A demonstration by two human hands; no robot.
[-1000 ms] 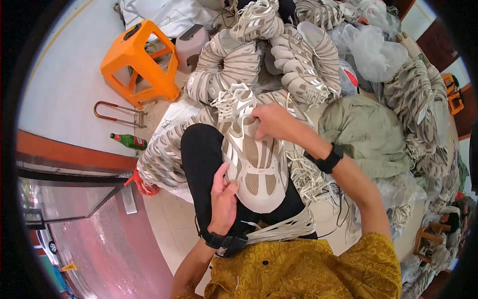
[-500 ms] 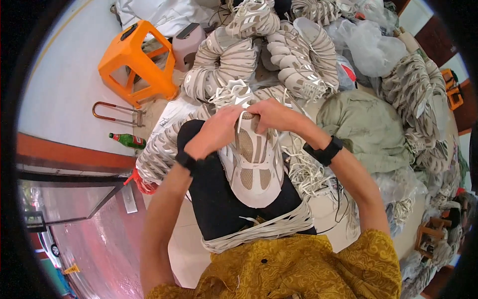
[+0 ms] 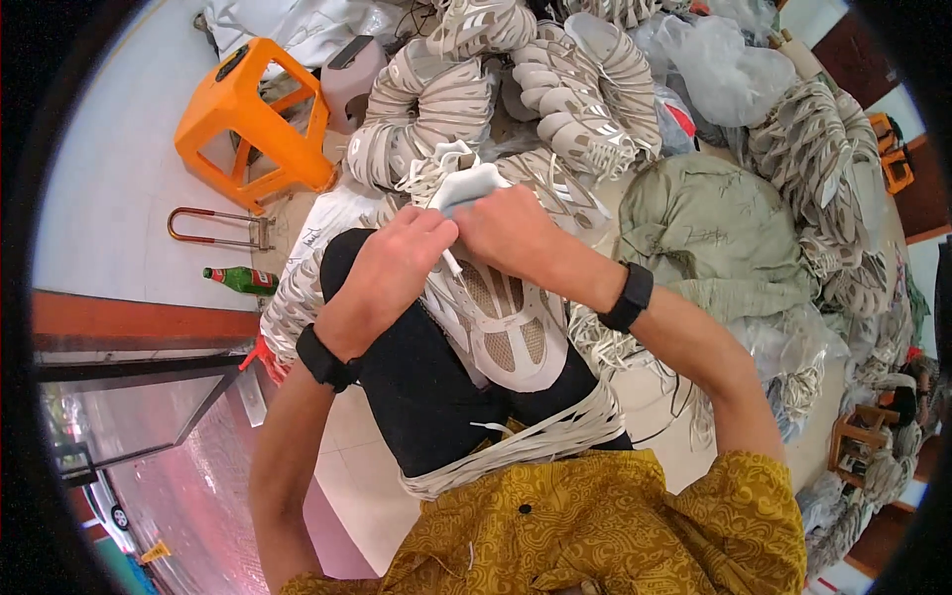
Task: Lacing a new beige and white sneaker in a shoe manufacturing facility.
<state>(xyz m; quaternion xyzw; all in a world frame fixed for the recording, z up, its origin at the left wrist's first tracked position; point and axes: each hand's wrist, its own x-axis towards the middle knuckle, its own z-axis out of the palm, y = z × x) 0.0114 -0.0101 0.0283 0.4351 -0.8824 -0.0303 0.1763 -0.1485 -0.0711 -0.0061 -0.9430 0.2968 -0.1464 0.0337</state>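
Beige sneaker upper (image 3: 526,352) lies on the thighs of the black trousers (image 3: 397,397), toe toward the torso, opening facing away. Left hand (image 3: 402,256): grip pressed together at the near-left edge of the opening, pinching a white shoelace (image 3: 452,263), short length hanging below the fingertips. Right hand (image 3: 504,226): fingers curled over the opening, fingertips hidden; can't tell if that grip pinches anything. Hands close together, black wristband on each wrist. Lace bundle (image 3: 535,446) runs across the lap by the waist; more loose laces (image 3: 603,345) on the floor, right of the legs. Beyond the knees: nested upper stacks (image 3: 426,114). Left side: orange plastic stool (image 3: 213,94), green bottle (image 3: 238,280). Right side: grey-green cloth bundle (image 3: 714,238), clear plastic bags (image 3: 734,74).
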